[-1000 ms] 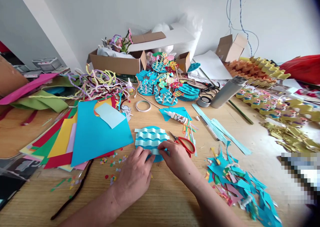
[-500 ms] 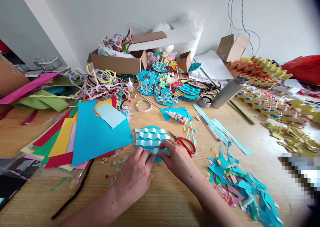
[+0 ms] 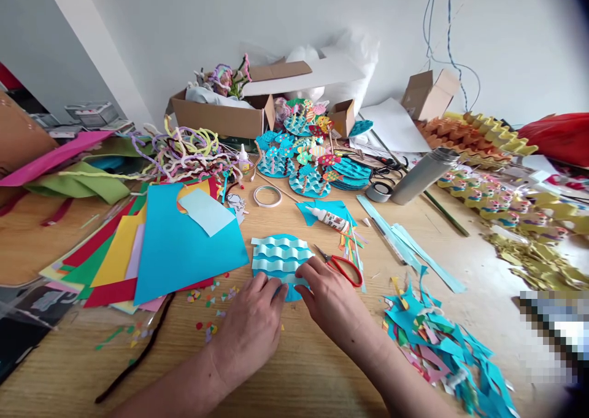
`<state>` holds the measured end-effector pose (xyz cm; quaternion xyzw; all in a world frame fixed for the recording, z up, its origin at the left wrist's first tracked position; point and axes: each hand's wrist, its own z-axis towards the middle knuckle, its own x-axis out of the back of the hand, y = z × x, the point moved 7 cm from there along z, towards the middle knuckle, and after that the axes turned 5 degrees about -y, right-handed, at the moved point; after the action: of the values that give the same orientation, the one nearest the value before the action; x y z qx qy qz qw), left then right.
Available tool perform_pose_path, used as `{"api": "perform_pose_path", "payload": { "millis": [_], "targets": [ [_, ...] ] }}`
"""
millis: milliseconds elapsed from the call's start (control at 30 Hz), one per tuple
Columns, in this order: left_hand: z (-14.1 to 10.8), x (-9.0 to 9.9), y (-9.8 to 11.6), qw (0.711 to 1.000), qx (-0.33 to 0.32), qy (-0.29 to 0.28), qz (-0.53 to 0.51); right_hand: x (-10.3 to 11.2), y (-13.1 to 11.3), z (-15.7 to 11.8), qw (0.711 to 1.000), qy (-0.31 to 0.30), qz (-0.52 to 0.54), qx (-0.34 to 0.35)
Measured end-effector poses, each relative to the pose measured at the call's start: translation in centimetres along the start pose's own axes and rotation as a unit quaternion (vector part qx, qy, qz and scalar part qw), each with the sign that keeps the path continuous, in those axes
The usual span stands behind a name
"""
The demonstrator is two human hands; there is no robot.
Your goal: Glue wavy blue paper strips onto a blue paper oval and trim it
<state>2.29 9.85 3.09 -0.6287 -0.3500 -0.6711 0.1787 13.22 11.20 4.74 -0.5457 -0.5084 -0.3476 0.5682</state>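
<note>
A round blue paper disc lies on the table with several light blue wavy strips across it. My left hand bends over its lower left edge, fingers together on the lowest strip. At that strip's right end, the thumb and fingers of my right hand pinch the paper. Red-handled scissors rest just right of the disc. Behind them a white glue bottle lies on blue paper scraps.
Coloured sheets are at the left, a brown pipe cleaner nearer. Blue scraps lie at the right, with pale strips behind. Farther back are a tape roll, finished wavy discs and a metal flask.
The whole view has shifted slightly. My right hand's fingers have moved a little apart from the strip's end; my left hand stays at the lower left edge.
</note>
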Motion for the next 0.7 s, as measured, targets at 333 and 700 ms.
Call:
{"api": "perform_pose_path", "payload": {
  "millis": [333, 700],
  "targets": [
    [0.0, 0.0, -0.2, 1.0, -0.007, 0.016, -0.014, -0.6, -0.5, -1.5, 0.985, 0.143, -0.031, 0.092],
    [-0.1, 0.0, -0.4, 0.998, -0.009, 0.044, -0.038, -1.6, 0.4, -2.2, 0.983, 0.155, 0.005, 0.101]
  ]
}}
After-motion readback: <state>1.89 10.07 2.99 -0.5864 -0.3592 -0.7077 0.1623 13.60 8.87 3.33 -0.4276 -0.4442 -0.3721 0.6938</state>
